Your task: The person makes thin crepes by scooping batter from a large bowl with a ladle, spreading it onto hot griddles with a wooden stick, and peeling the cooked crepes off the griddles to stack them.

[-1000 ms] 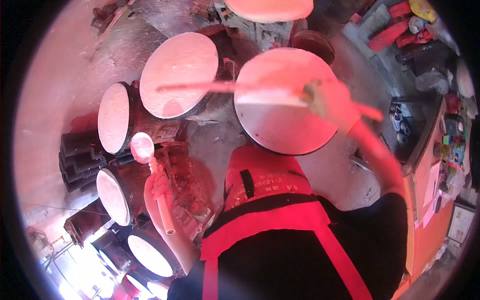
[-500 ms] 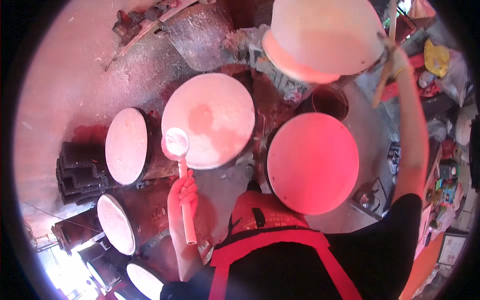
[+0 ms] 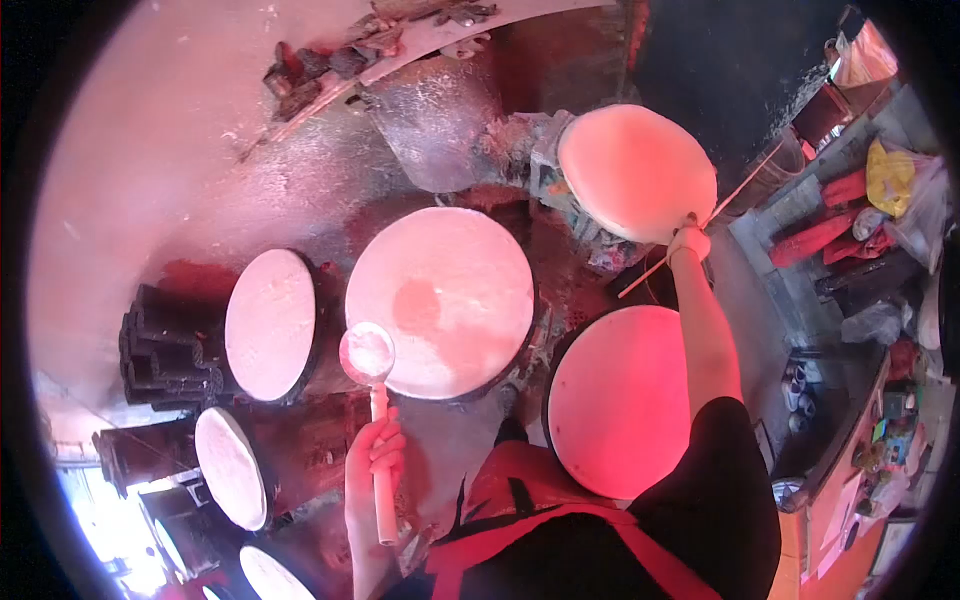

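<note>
My left hand (image 3: 382, 447) is closed around the pale handle of a ladle (image 3: 367, 353), whose round bowl carries something whitish. Beneath the bowl lies the edge of a large pale disc (image 3: 465, 300) with a darker wet-looking patch. At the near edge of a far orange-lit disc (image 3: 635, 170) is my right hand (image 3: 688, 243), fingers closed on a long thin stick (image 3: 742, 185). Whether those fingers also pinch the disc's edge, I cannot tell. My right forearm crosses a pink-lit disc (image 3: 615, 405) close to my body.
Several smaller pale discs, one of them upper left (image 3: 270, 325), stand along the left side. Dark ridged stacked pieces (image 3: 165, 345) are beside them. Bags, including a yellow one (image 3: 890, 178), lie at the right. An orange-sided counter (image 3: 840, 540) stands lower right.
A large pale sheet that hung raised by my right hand is no longer raised; that hand has come lower and inward to the far disc. The view has shifted. My left hand still holds the ladle.
</note>
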A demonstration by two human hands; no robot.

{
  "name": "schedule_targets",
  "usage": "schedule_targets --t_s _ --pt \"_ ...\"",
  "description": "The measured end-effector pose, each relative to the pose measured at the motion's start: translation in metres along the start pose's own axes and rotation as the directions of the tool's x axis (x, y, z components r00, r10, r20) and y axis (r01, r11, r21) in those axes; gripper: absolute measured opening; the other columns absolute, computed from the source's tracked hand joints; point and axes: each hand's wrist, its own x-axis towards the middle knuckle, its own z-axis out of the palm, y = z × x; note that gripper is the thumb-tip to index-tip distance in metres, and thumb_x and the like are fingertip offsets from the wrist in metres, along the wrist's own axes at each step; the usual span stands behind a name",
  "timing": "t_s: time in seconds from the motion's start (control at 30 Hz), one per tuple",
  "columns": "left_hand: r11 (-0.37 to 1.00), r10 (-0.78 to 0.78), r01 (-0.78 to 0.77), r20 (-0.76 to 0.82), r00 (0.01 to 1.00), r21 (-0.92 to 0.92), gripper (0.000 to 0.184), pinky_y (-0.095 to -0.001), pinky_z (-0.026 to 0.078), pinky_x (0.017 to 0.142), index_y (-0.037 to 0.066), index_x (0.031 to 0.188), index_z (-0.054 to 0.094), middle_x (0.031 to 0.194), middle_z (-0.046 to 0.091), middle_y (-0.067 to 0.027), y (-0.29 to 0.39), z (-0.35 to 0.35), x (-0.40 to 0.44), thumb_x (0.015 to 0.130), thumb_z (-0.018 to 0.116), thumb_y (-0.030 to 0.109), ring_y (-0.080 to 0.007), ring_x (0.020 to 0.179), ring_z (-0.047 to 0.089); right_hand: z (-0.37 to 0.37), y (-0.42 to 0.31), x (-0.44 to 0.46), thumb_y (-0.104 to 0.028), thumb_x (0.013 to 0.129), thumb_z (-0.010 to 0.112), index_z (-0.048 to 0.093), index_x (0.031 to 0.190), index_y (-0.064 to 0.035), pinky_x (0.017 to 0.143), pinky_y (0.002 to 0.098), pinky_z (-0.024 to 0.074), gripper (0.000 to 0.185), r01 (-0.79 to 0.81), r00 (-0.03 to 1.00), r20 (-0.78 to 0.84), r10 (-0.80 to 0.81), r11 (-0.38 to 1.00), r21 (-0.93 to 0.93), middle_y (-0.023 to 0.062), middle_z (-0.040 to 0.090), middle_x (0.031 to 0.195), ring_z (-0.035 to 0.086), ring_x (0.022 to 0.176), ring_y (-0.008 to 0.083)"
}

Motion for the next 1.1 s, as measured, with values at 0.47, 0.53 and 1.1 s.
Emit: schedule_targets --t_s 0.47,0.53,1.1 --pt "0.796 0.399 -0.391 -0.084 0.913 -0.461 0.021 -0.0216 0.036 0.038 -0.005 0.113 0.044 0.074 0.046 -0.0043 -0.27 -0.306 -0.269 0.097 0.044 0.008 -0.0087 0.047 0.04 -0.355 0.05 -0.45 -0.013 0.094 0.053 0.043 0.137 -0.0083 0.041 0.0236 0.0332 0.044 0.322 -0.576 0.494 0.651 0.737 -0.595 -0.0013 0.054 0.074 0.042 0.048 0.0065" --pt "0.7 0.557 -0.577 -0.185 0.81 -0.421 0.017 -0.0205 0.034 0.037 -0.002 0.11 0.045 0.066 0.044 0.0008 -0.324 -0.375 -0.314 0.097 0.044 0.009 -0.0069 0.044 0.038 -0.443 0.062 -0.51 -0.016 0.098 0.051 0.046 0.122 -0.0061 0.039 0.0236 0.0346 0.027 0.408 -0.75 0.236 0.618 0.713 -0.57 0.0021 0.056 0.077 0.046 0.048 0.0075" --pt "0.218 0.083 -0.968 -0.99 -0.111 0.127 0.063 -0.033 0.046 0.04 0.011 0.144 0.028 0.076 0.056 -0.0143 -0.653 -0.851 -0.497 0.084 0.043 -0.003 -0.0194 0.046 0.053 -0.95 0.211 -0.804 -0.021 0.098 0.044 0.036 0.143 -0.0135 0.038 0.027 0.0391 0.047 0.716 -0.04 -0.457 0.889 0.344 0.607 0.0053 0.055 0.073 0.049 0.046 0.0117"
